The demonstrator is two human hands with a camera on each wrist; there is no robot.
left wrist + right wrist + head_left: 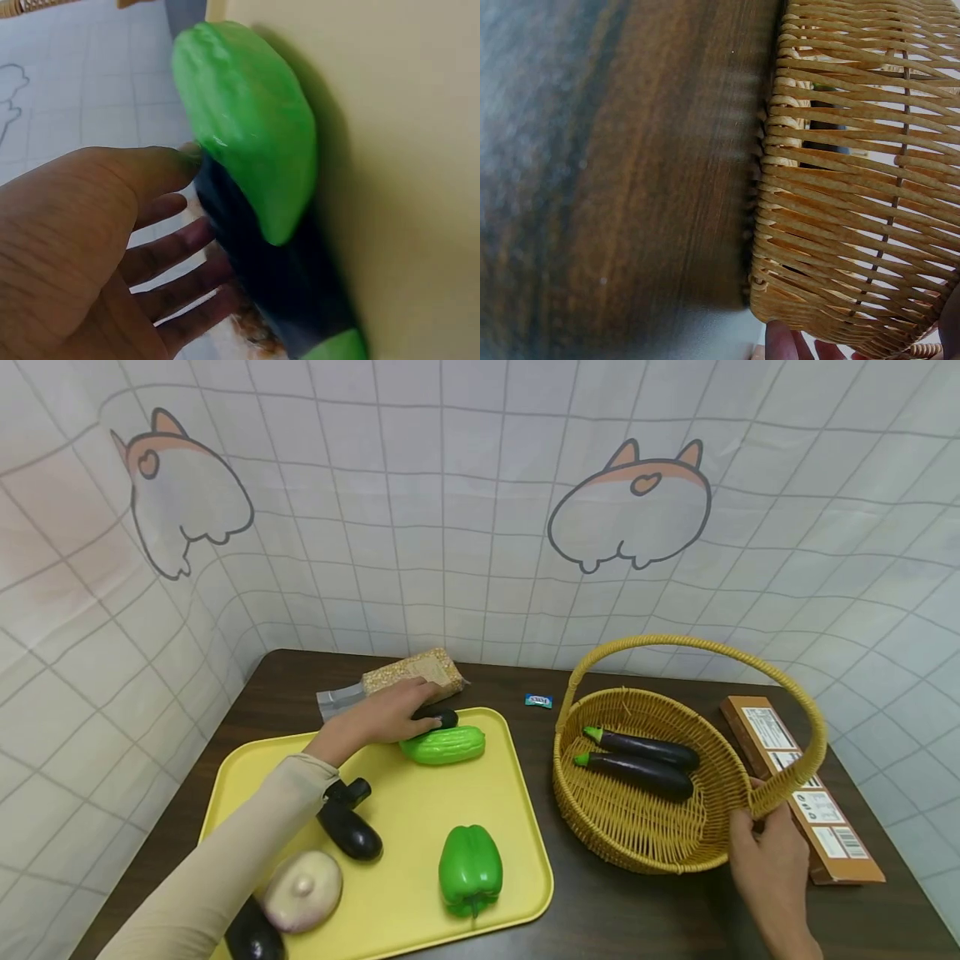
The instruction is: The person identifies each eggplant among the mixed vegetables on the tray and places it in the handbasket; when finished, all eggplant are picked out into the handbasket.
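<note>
My left hand (386,714) is at the far edge of the yellow tray (408,814), over a dark eggplant (262,262) with a green end. In the left wrist view its fingers are loosely bent, the fingertips by the eggplant's side and the thumb tip at its upper end. A green bitter melon (442,745) lies against that eggplant. On the right, my right hand (772,868) grips the rim of the wicker basket (592,835) near the foot of its handle. Inside the basket two long eggplants (637,774) lie side by side. Most right-hand fingers are hidden.
A green bell pepper (470,870), another dark eggplant (352,833), a pale round vegetable (303,891) and a dark object (255,935) lie on the tray. Behind it is a bag of kernels (420,672). A small blue packet (537,701) and a brown box (806,797) flank the basket.
</note>
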